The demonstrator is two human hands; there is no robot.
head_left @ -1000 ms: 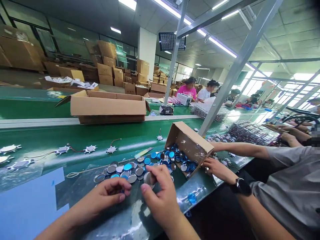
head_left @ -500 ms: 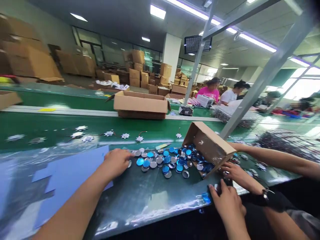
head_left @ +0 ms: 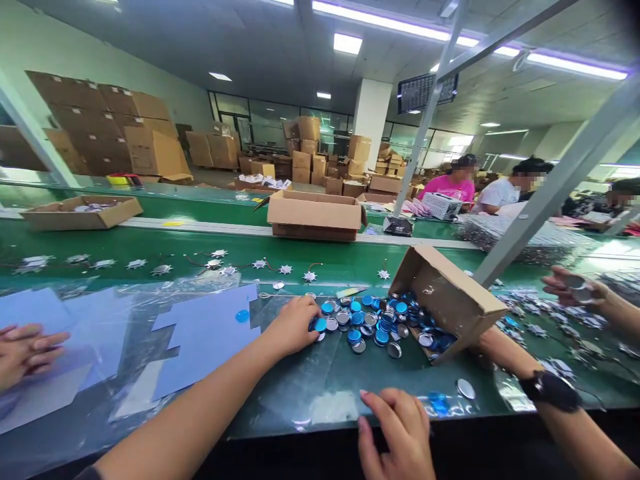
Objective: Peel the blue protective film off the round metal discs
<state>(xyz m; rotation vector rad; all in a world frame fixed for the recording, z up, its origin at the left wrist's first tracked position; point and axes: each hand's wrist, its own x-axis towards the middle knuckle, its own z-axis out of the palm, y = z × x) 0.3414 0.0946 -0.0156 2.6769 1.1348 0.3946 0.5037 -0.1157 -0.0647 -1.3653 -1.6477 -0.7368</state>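
My left hand [head_left: 296,325] is at the left end of a pile of round metal caps [head_left: 369,319], some silver and some with blue faces. Its fingers are curled down over a blue-faced cap [head_left: 319,325] at the fingertips; the grip is partly hidden. Low over the table's front edge, my right hand [head_left: 397,433] holds nothing, thumb and forefinger apart. A loose silver cap [head_left: 465,389] and a scrap of blue film [head_left: 439,403] lie beyond it to the right. The pile spills from a cardboard box [head_left: 453,293] tipped on its side.
A co-worker's watch-wearing arm [head_left: 555,390] reaches behind the box; another hand [head_left: 575,288] holds a silver cap. Someone's hands [head_left: 27,353] are at far left. Blue sheets [head_left: 200,337] lie left. Star-shaped parts [head_left: 310,276] dot the green belt [head_left: 350,263]. A metal post [head_left: 530,193] slants at right.
The view has swung left. My right hand has drawn back from the co-worker's hand beside the box, and a silver cap now lies there. My left hand stays at the caps.
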